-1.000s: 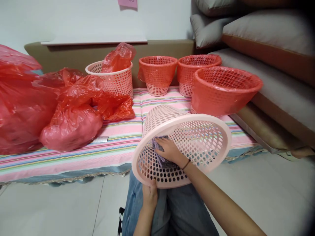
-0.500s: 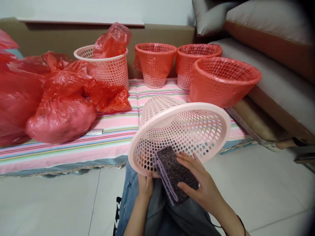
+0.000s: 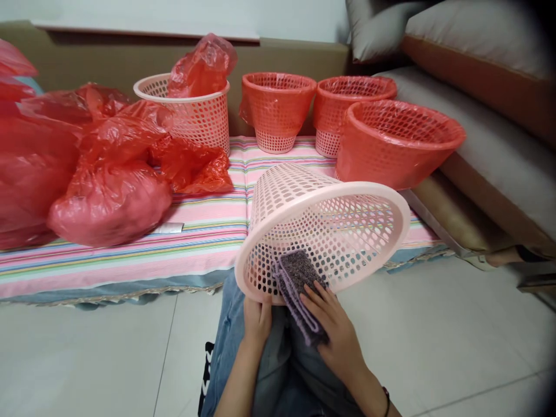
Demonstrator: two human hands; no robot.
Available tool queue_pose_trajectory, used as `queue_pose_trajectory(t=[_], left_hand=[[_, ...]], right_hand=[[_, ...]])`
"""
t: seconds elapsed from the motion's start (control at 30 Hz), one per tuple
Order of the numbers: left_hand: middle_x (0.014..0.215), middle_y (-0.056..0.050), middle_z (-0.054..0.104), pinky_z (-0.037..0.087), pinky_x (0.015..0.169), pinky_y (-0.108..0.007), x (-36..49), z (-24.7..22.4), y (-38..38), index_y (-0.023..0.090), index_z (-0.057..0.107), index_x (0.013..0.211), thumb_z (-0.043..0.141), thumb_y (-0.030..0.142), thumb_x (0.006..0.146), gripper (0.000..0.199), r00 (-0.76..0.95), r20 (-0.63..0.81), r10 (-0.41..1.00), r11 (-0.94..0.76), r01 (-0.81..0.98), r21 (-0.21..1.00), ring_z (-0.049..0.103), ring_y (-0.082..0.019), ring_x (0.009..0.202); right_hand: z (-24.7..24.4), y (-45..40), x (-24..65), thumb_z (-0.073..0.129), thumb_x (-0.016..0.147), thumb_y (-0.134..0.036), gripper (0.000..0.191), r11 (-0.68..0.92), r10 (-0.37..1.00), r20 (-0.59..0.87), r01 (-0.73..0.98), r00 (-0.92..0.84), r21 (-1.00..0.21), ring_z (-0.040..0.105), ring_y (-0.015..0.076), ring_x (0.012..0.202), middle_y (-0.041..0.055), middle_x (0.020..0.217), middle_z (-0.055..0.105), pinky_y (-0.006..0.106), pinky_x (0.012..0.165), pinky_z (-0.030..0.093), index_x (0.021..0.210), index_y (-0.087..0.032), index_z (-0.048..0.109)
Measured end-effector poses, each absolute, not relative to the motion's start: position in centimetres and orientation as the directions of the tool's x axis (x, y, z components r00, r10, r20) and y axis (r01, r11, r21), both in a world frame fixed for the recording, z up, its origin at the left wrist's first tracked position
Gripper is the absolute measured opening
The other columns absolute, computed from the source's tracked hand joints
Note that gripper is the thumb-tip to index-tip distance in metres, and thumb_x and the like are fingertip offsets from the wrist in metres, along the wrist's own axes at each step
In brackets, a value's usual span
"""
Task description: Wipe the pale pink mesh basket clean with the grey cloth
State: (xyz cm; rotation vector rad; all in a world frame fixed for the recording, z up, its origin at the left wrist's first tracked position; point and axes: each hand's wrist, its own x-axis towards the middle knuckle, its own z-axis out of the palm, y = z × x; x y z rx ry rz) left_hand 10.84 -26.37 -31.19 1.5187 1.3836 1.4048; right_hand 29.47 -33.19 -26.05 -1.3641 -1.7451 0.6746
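A pale pink plastic mesh basket (image 3: 278, 194) lies tilted on its side, its wide mouth facing me, partly over my knees. My left hand (image 3: 258, 321) is closed around the lower rim, thumb at the front edge; its other fingers are mostly hidden. A folded dark grey cloth with purple edging (image 3: 299, 267) lies over the rim and reaches into the mouth. On the cloth's right side is my right hand (image 3: 334, 330), its fingers bent over the top and gripping it; the thumb is hidden.
Behind stand baskets lined with red plastic bags (image 3: 278, 107), several in all, plus an unlined pink basket (image 3: 204, 124) with a red bag inside. Stuffed red bags (image 3: 113, 202) fill the left of the striped cover (image 3: 208, 237). Grey cushions (image 3: 478, 121) are stacked at right.
My right hand has moved left and closed on the cloth, which now sits a little higher and more leftward. The basket has shifted slightly right; my left hand stays on its rim.
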Motion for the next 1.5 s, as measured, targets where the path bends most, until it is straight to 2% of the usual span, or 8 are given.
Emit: queue_pose_trajectory(t=[0.1, 0.3, 0.43, 0.57, 0.7, 0.93, 1.23, 1.5], left_hand=[[0.139, -0.018, 0.056, 0.027, 0.119, -0.050, 10.9, -30.8, -26.4, 0.016, 0.056, 0.134, 0.044, 0.059, 0.092, 0.061, -0.185, 0.260, 0.948, -0.214, 0.237, 0.948, 0.042, -0.033, 0.139], [0.150, -0.016, 0.040, 0.040, 0.109, -0.043, 11.0, -27.1, -27.4, 0.020, 0.035, 0.143, 0.051, 0.060, 0.088, 0.070, -0.510, 0.334, 0.792, -0.311, 0.132, 0.941, 0.045, -0.030, 0.135], [0.131, -0.007, 0.053, 0.045, 0.098, -0.037, 10.1, -23.4, -29.8, 0.025, 0.051, 0.127, 0.061, 0.036, 0.087, 0.043, -0.637, 0.469, 0.612, -0.426, 0.235, 0.874, 0.056, -0.022, 0.114], [0.100, -0.004, 0.065, 0.051, 0.084, -0.030, 9.9, -20.4, -32.1, 0.024, 0.064, 0.112, 0.061, 0.025, 0.089, 0.024, -0.315, 0.360, 0.879, -0.320, 0.171, 0.932, 0.061, -0.018, 0.090], [0.131, -0.011, 0.062, 0.055, 0.090, -0.037, 11.2, -18.9, -32.8, 0.024, 0.062, 0.129, 0.062, 0.045, 0.087, 0.046, 0.012, 0.020, 1.000, -0.020, -0.033, 0.999, 0.064, -0.028, 0.110], [0.143, -0.007, 0.055, 0.050, 0.104, -0.040, 12.9, -20.2, -33.1, 0.027, 0.057, 0.137, 0.068, 0.053, 0.080, 0.063, -0.065, -0.164, 0.984, 0.154, -0.129, 0.980, 0.051, -0.031, 0.133], [0.136, -0.011, 0.062, 0.051, 0.102, -0.044, 11.0, -20.2, -31.1, 0.022, 0.056, 0.134, 0.073, 0.050, 0.076, 0.066, -0.030, -0.445, 0.895, 0.422, -0.267, 0.866, 0.054, -0.033, 0.129], [0.114, -0.012, 0.073, 0.052, 0.099, -0.046, 10.5, -18.7, -29.7, 0.017, 0.069, 0.111, 0.076, 0.042, 0.069, 0.049, -0.039, -0.636, 0.771, 0.503, -0.575, 0.645, 0.066, -0.034, 0.113]], right_hand=[[-24.0, -32.7, 29.5, 0.070, 0.078, -0.022, 0.046, -0.025, 0.964, -0.016, 0.033, 0.264, -0.999, 0.055, 0.0285, 0.130, 0.0028, 0.133, 0.065, 0.053, 0.117, 0.034, 0.123, -0.030, 0.068], [-22.0, -32.3, 29.7, 0.075, 0.073, -0.051, 0.037, -0.256, 0.807, -0.564, -0.757, 0.175, -0.602, 0.065, 0.0304, 0.115, 0.0065, 0.115, 0.074, 0.055, 0.105, 0.048, 0.098, -0.024, 0.077], [-22.4, -32.9, 28.9, 0.073, 0.073, -0.052, 0.033, -0.244, 0.808, -0.570, -0.796, 0.149, -0.554, 0.064, 0.0314, 0.117, 0.0064, 0.112, 0.075, 0.058, 0.106, 0.045, 0.094, -0.027, 0.077], [-22.9, -34.5, 28.1, 0.083, 0.063, -0.046, 0.038, -0.165, 0.783, -0.541, -0.738, 0.305, -0.655, 0.066, 0.0327, 0.112, 0.0062, 0.110, 0.075, 0.061, 0.107, 0.043, 0.097, -0.030, 0.077], [-21.1, -35.2, 27.6, 0.086, 0.063, -0.037, 0.046, -0.083, 0.962, -0.177, -0.395, 0.208, -0.915, 0.058, 0.0335, 0.125, 0.0048, 0.124, 0.069, 0.056, 0.114, 0.037, 0.108, -0.034, 0.075], [-19.4, -35.0, 26.6, 0.080, 0.075, -0.039, 0.057, 0.103, 0.994, 0.104, -0.037, -0.030, -0.994, 0.034, 0.0317, 0.145, 0.0050, 0.149, 0.048, 0.056, 0.120, 0.024, 0.129, -0.034, 0.064], [-19.6, -33.9, 26.8, 0.070, 0.080, -0.056, 0.034, -0.172, 0.894, -0.403, -0.683, 0.194, -0.710, 0.064, 0.0287, 0.118, 0.0037, 0.121, 0.071, 0.056, 0.108, 0.044, 0.107, -0.035, 0.075], [-22.1, -33.4, 28.7, 0.056, 0.083, -0.067, 0.042, -0.243, 0.833, -0.544, -0.817, 0.100, -0.523, 0.057, 0.0261, 0.128, -0.0005, 0.124, 0.070, 0.053, 0.111, 0.043, 0.100, -0.035, 0.076]])
